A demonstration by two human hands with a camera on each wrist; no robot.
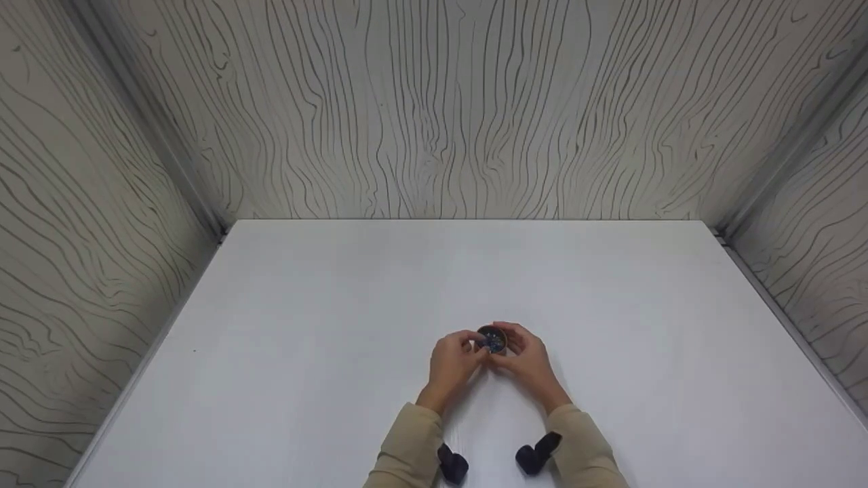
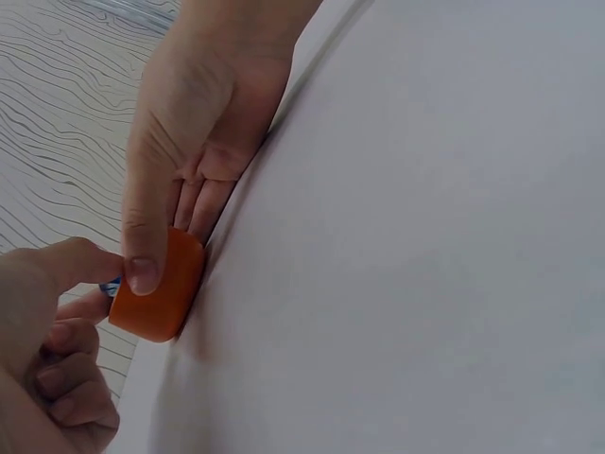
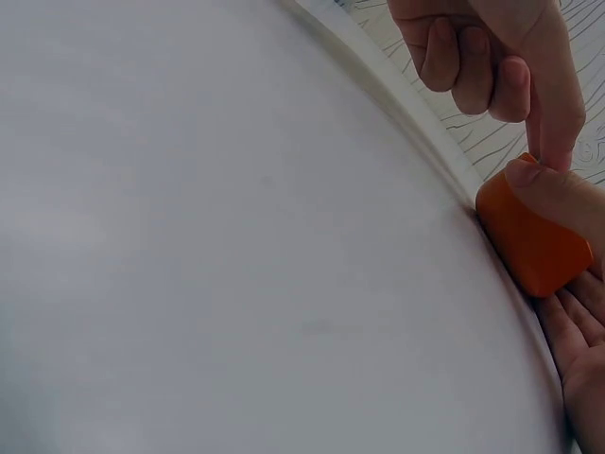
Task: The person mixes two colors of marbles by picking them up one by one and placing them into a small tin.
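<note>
A small orange cup, round with a dark inside in the head view, stands on the white table. My right hand holds it around the side, the thumb pressing its wall in the left wrist view. At the cup's mouth, my left hand pinches a small shiny blue piece between thumb and index finger. Its other fingers are curled in the right wrist view. Bluish shiny bits show inside the cup, too small to identify. The fingers hide part of the rim.
The white table spreads widely around both hands. Wood-grain patterned walls stand behind it and at both sides. Black wrist mounts stick out from the beige sleeves.
</note>
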